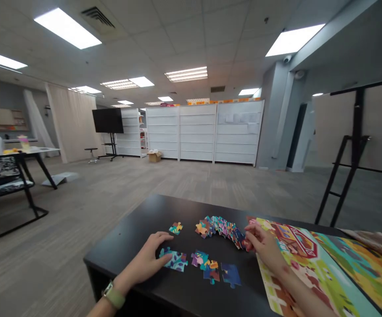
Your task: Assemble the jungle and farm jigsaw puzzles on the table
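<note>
My left hand (pixel 149 259) rests with thumb and fingers apart by a joined blue-teal puzzle section (pixel 177 260); the thumb lies at its edge. Beyond the fingertips is a loose yellow-and-teal puzzle piece (pixel 176 228). A curved row of overlapping puzzle pieces (pixel 224 227) stretches toward my right hand (pixel 262 244), whose fingers are pinched at the row's right end on a dark puzzle piece (pixel 247 245), partly hidden by them. Nearer me lie a joined multicoloured section (pixel 207 265) and a dark blue piece (pixel 230 274), slightly apart.
Colourful illustrated boards (pixel 329 268) cover the right side of the black table (pixel 134 229), under my right forearm. A cloth (pixel 376 240) lies at the far right. Past the table stand a black easel (pixel 343 163), white shelving (pixel 196 132) and a chair (pixel 4 176).
</note>
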Motion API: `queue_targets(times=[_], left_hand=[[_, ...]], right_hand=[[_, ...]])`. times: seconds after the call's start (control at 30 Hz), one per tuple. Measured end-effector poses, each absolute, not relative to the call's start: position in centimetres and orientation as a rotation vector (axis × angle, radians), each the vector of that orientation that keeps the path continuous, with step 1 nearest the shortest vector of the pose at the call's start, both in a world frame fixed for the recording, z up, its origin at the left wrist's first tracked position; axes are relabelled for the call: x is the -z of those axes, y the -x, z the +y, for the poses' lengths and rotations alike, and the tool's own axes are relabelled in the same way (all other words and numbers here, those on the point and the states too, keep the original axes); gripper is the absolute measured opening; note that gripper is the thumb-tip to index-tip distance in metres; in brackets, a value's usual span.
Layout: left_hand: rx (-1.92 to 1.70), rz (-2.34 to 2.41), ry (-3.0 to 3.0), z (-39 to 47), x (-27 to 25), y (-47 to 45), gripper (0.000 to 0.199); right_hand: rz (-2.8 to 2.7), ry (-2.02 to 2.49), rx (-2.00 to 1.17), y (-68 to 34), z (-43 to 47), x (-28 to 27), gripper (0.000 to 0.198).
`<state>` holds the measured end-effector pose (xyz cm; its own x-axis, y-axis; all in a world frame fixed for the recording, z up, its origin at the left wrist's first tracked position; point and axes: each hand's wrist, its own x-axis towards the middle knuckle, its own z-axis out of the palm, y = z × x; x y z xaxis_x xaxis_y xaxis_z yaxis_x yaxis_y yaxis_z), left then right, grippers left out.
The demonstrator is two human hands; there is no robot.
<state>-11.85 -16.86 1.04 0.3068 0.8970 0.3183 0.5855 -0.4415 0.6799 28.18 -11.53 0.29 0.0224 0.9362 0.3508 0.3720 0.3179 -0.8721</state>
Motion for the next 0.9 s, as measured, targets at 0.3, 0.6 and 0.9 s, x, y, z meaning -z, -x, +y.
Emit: queue_targets(times=[0.3, 0.6, 0.9], left_hand=[[-0.792, 1.635, -2.521, -21.6, 0.2, 9.8, 0.026], [-0.756, 1.719, -2.608, -21.6, 0.2, 9.4, 0.020], [-0.729, 1.718, -2.628, -21.3, 0.7, 9.7, 0.023]], right_hand=[[-1.592, 1.297, -0.336, -30.7, -10.1, -0.6, 0.028], [-1.932, 1.263, -0.035, -24.0, -20.9, -0.7, 0.038], [-2.385, 1.495, -0.233, -19.6, -23.2, 0.1, 0.052]])
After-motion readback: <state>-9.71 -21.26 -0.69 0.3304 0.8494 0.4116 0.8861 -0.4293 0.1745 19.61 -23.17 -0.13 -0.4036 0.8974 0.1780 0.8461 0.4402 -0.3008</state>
